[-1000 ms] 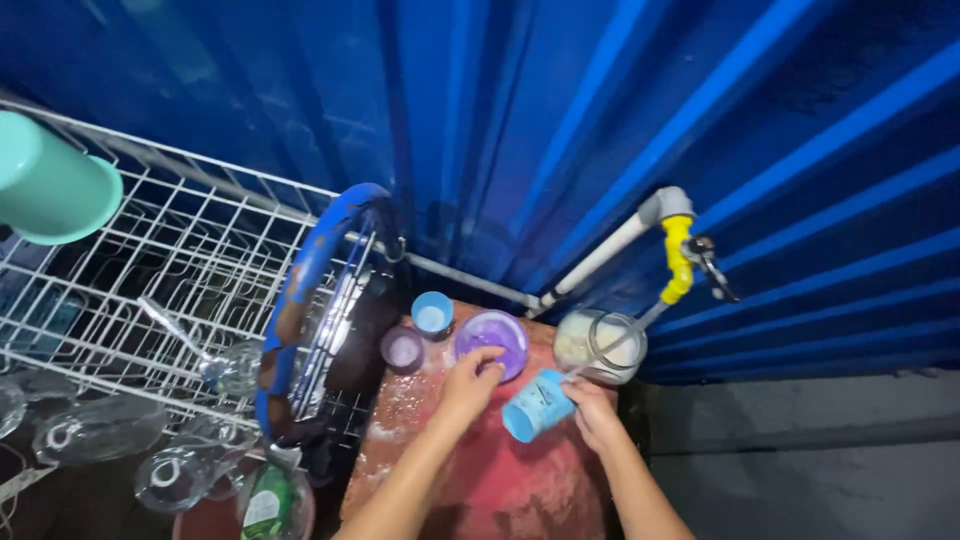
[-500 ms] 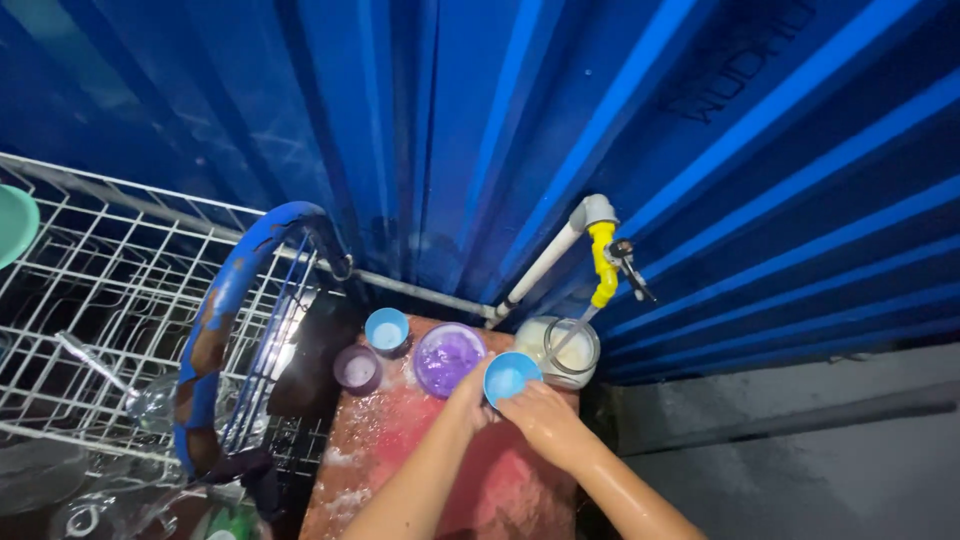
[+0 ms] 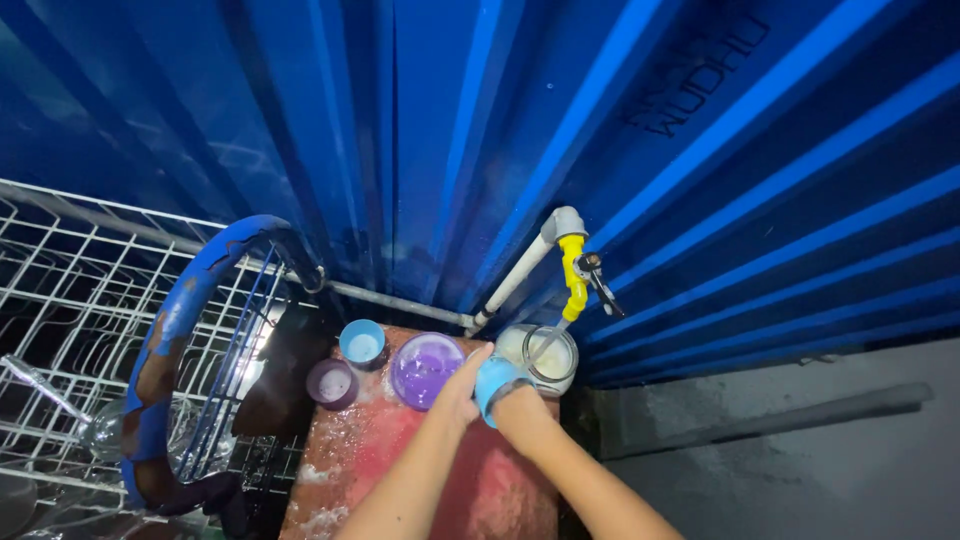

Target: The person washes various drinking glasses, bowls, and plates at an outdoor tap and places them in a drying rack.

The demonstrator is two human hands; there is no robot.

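Observation:
A light blue plastic cup [image 3: 492, 381] sits between my two hands above a wet red surface [image 3: 400, 460]. My left hand [image 3: 459, 386] grips its outside from the left. My right hand [image 3: 521, 412] is pressed against the cup's mouth, its fingers hidden inside. Just left of my hands stands a purple bowl [image 3: 423, 366] with water in it. A glass jar [image 3: 548, 356] of milky water stands right behind the cup, under a yellow tap [image 3: 574, 276] on a white pipe.
A small blue cup [image 3: 361, 342] and a small purple cup [image 3: 331, 382] stand left of the bowl. A white wire rack [image 3: 80, 290] with glassware and a worn blue ring [image 3: 165, 335] fill the left. Blue corrugated wall behind; grey concrete at right.
My left hand left the purple bowl and joined the right on the blue cup. The cup turned from tilted under the tap to held between both hands. The view shifted right.

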